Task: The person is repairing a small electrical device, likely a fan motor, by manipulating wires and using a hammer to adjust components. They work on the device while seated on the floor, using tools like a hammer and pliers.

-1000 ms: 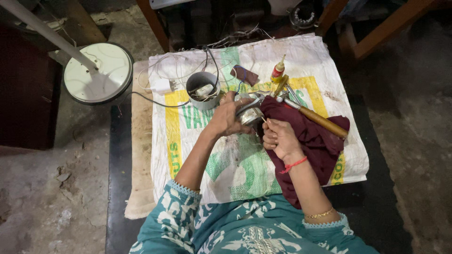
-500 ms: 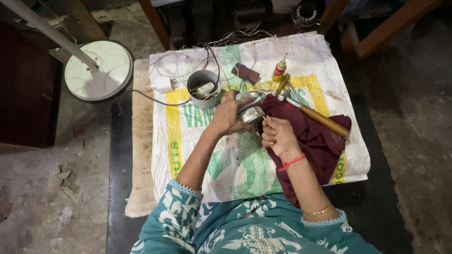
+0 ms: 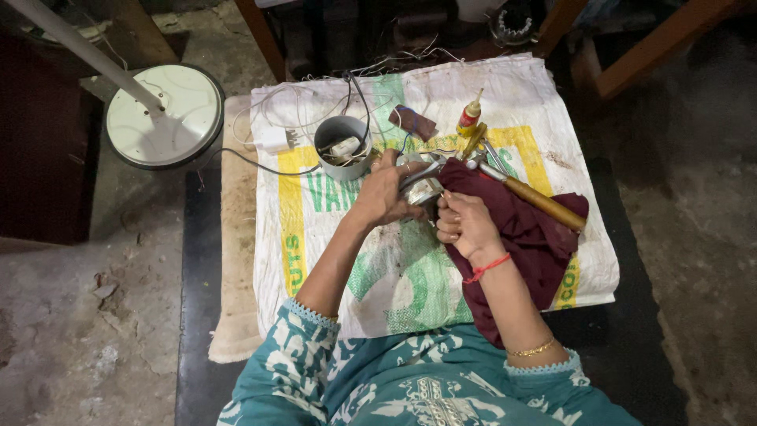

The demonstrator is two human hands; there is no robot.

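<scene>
left hand (image 3: 384,192): my fingers are closed around a small shiny metal piece (image 3: 422,188), holding it just above the sack.
right hand (image 3: 465,225): curled shut, pinching the same metal piece from its 4 o'clock side; what sits between the fingertips is too small to tell.
metal piece: it lies between my two hands, touching both, at 3 o'clock from the left palm and 10 o'clock from the right.
long axis: a thin bright arm of the piece runs roughly 8 to 2 o'clock, toward the tools.
nearer hand: the left wraps most of it, the right only meets its edge.
maroon cloth (image 3: 528,237): bunched under and beside my right wrist, spreading to 4 o'clock.
hammer (image 3: 536,199): wooden handle lies on the cloth, head toward my hands, handle pointing to 4 o'clock.
grey cup (image 3: 342,147): upright at 11 o'clock from the left hand, near but apart, bits and wire inside.
glue bottle (image 3: 470,115): stands at 1 o'clock, well beyond the metal piece.
surface: a white woven sack (image 3: 378,268) with green and yellow print, laid over a dark low table.
room: rough concrete floor, a round white stand base (image 3: 165,117) at 10 o'clock, wooden furniture legs at 12.
</scene>
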